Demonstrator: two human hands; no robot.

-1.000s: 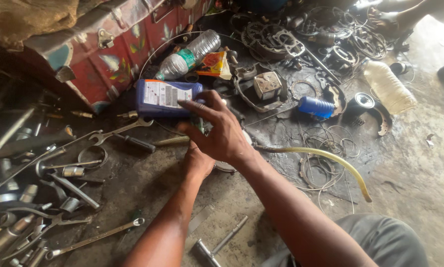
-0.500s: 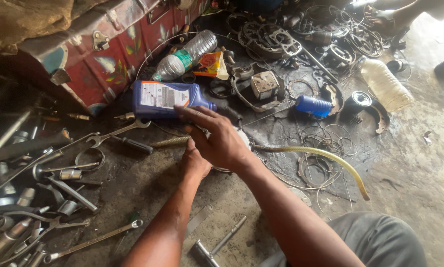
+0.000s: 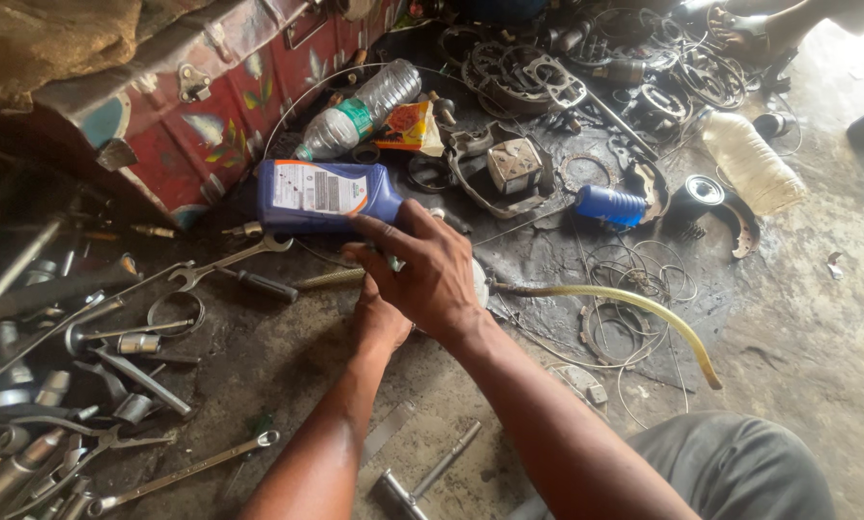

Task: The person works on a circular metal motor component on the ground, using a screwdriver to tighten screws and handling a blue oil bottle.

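**Blue oil bottle tipped at the neck, both hands at the cap end**

The blue oil bottle point(image 3: 321, 195) lay on its side on the greasy workshop floor point(image 3: 808, 337), its label facing up and its neck pointing toward the person. The right hand point(image 3: 430, 274) reached across it, fingers spread and curled over the neck, touching the bottle at the cap end; whether those fingers actually clenched the cap could not be told, since the hand covered it. The left hand point(image 3: 379, 323) sat directly beneath the right, mostly hidden, so its grip could not be told either. A pale round object showed just beside the right wrist, too covered to identify.

The step in hand looked like opening or pouring from the bottle at its neck. The next move probably called for a firm hold on the body while the neck was worked, and care to keep oil from spilling.

Around it: a yellowish hose point(image 3: 634, 313) curved away to the right, a clear plastic water bottle point(image 3: 365, 108) lay against the red painted metal trunk point(image 3: 201, 106), and a small blue canister point(image 3: 610, 204) lay near a squarish metal part point(image 3: 515, 164). 1 open-ended spanner point(image 3: 222, 264) lay just left of the bottle, with more tools heaped at the far left.
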